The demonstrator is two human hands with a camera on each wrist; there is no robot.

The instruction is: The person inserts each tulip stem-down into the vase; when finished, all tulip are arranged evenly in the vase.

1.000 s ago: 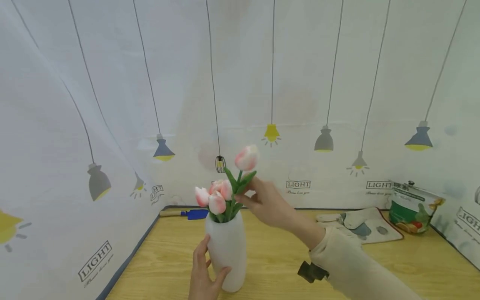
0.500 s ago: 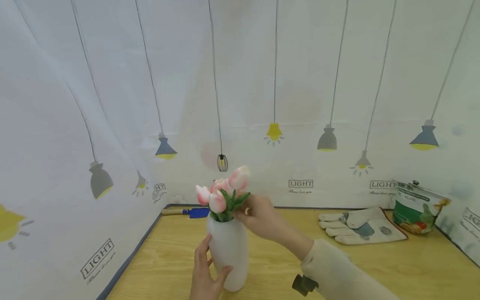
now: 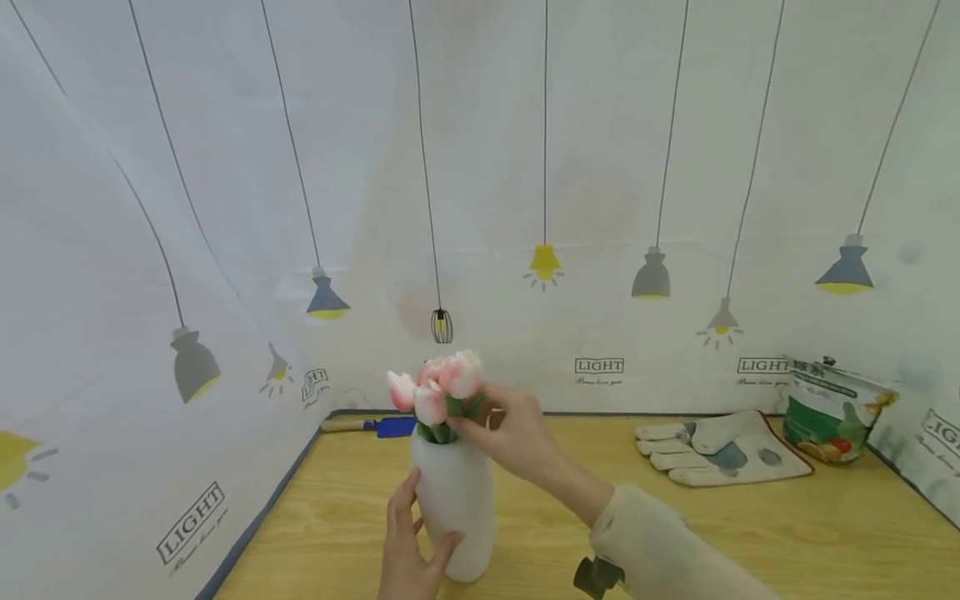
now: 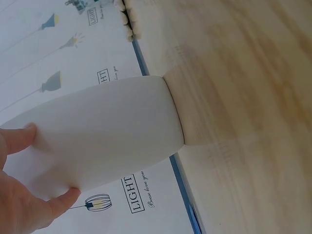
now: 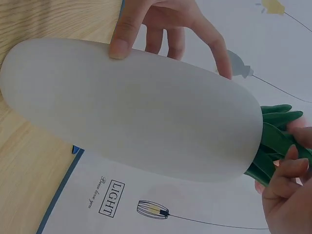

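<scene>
A tall white vase stands upright on the wooden table, holding pink-and-white tulips with green leaves. My left hand holds its left side, thumb on the front and fingers spread along the wall; the left wrist view shows this hand on the vase. At the vase mouth my right hand pinches the stem and leaves of the rightmost tulip. In the right wrist view, the right hand's fingers touch the green leaves just outside the rim. The stem ends are hidden inside the vase.
Behind the vase lies a hand trowel with a blue blade. White work gloves lie flat at the right, beside a green-and-white bag. A lamp-printed white sheet rises along the table's back edge.
My right hand has lowered the rightmost tulip into the vase; its bloom has dropped from well above the others to about their height. The left hand keeps its hold on the vase.
</scene>
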